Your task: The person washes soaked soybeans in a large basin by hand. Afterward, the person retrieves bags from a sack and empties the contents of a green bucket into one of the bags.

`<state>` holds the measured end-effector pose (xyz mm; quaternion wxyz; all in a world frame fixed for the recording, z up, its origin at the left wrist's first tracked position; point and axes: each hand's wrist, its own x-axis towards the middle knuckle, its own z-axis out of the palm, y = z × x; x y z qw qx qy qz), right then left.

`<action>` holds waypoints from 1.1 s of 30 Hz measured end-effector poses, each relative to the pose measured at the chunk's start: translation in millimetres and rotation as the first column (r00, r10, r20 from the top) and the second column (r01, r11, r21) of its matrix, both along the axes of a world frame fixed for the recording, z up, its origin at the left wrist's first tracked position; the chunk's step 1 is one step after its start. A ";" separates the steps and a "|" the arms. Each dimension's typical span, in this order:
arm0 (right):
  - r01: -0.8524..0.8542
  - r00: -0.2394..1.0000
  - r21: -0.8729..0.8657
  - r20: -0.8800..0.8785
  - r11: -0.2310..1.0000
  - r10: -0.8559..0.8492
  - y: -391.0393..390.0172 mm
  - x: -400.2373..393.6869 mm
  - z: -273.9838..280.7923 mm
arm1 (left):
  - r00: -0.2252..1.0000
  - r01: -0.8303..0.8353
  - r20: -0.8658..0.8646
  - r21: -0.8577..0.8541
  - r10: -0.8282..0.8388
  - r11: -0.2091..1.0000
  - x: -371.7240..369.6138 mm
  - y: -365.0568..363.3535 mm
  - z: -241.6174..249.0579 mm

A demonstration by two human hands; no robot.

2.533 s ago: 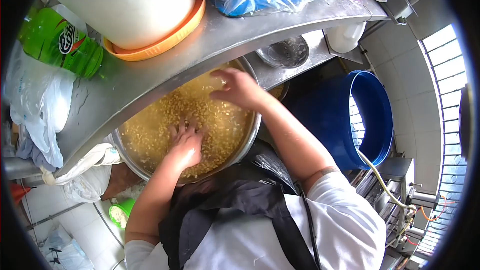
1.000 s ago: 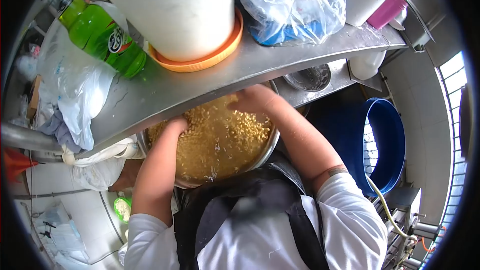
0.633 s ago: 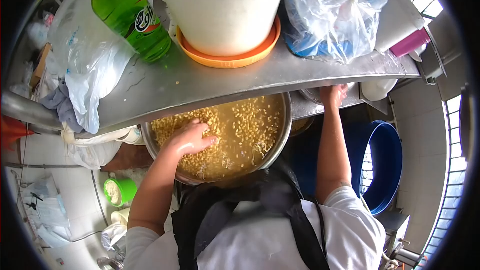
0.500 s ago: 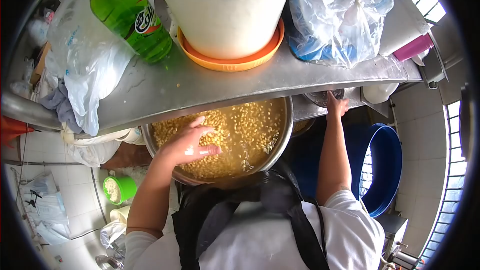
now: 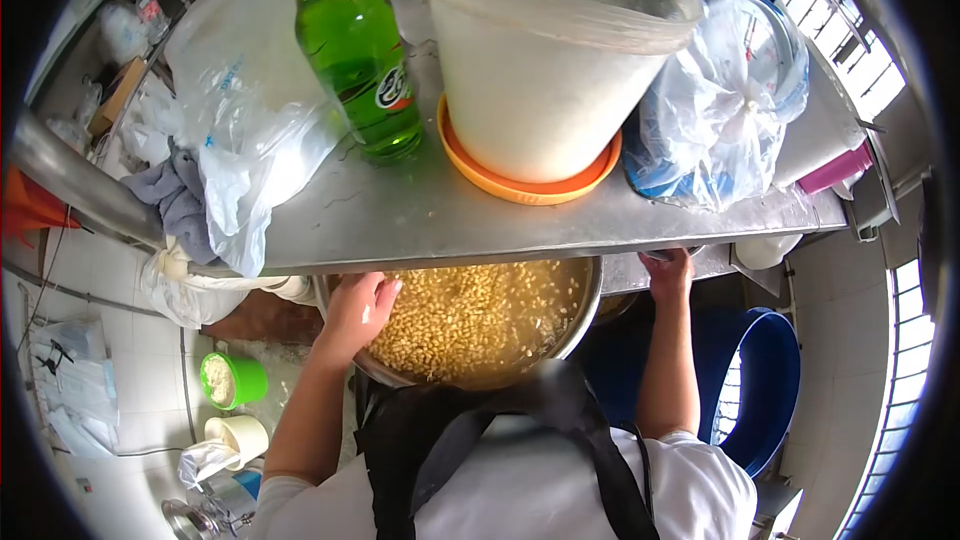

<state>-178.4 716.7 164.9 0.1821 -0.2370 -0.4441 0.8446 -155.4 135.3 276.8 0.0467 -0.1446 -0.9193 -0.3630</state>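
A large metal pot (image 5: 583,325) holds many pale yellow kernels or beans (image 5: 440,325) in cloudy water. My left hand (image 5: 358,318) is over the left side of the pot, thumb apart from the fingers; the fingertips are partly hidden by the edge of the metal shelf (image 5: 400,230). To the right, my right hand (image 5: 670,272) reaches under that shelf. Its fingers are closed on the rim of a round metal strainer (image 5: 658,255), most of which the shelf hides.
On the shelf stand a green bottle (image 5: 360,70), a white bucket (image 5: 540,90) in an orange dish (image 5: 530,190), and plastic bags (image 5: 725,110). A blue barrel (image 5: 780,380) stands at right. A small green bucket (image 5: 250,380) is on the floor at left.
My left hand has moved left across the kernels, its fingers less spread. My right hand has drawn slightly nearer me with the strainer. The view has tilted, showing more of the shelf top.
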 end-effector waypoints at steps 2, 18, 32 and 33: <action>-0.016 0.996 0.055 -0.086 0.998 0.021 -32.0 -0.3 62.2 | 0.985 -0.071 -0.162 -0.069 0.059 0.995 7.8 -10.1 -26.5; -0.154 0.944 0.866 0.271 -0.476 0.189 -210.4 -43.7 104.5 | 0.974 -0.192 -0.173 -0.279 0.148 0.941 -5.6 -21.2 -56.4; -0.534 0.843 0.845 0.529 0.034 0.099 -210.0 -16.2 91.8 | 0.929 -0.094 0.304 -0.358 0.211 0.929 -30.0 -8.4 -57.1; -0.547 0.835 0.825 0.527 0.143 0.156 -211.8 -11.0 88.0 | 0.929 -0.092 0.305 -0.355 0.208 0.930 -31.7 -8.2 -57.4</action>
